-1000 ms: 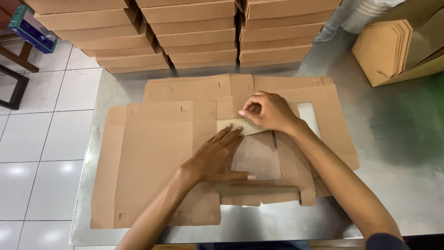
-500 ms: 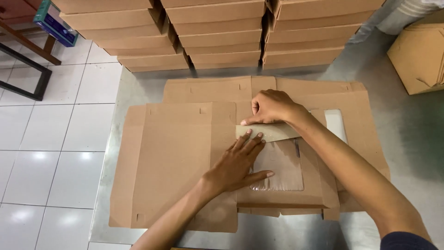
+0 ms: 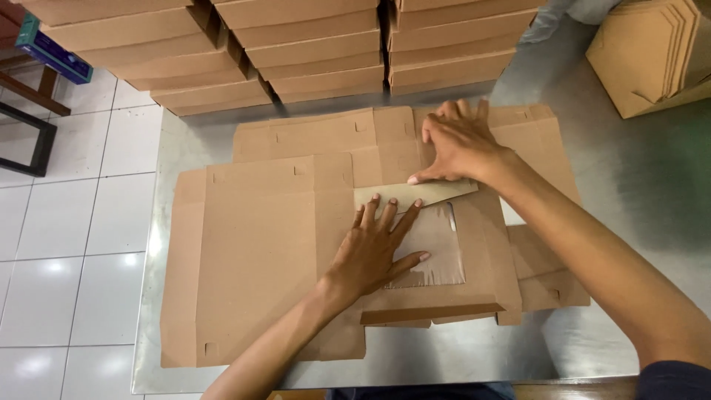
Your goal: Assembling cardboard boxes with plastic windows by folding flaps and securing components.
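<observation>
A person's two bare hands work a flat brown cardboard box blank [image 3: 259, 252] lying on a steel worktop [image 3: 637, 185]. The left hand [image 3: 374, 252] lies flat with fingers spread, pressing down beside a clear plastic window [image 3: 437, 252] in a panel already folded over. The right hand [image 3: 463, 144], fingers together and flat, pins a narrow folded flap [image 3: 415, 194] just above the window. The outer side panels remain unfolded. Stacks of flat cardboard [image 3: 296, 44] sit behind, near a stack of finished boxes [image 3: 652, 52].
</observation>
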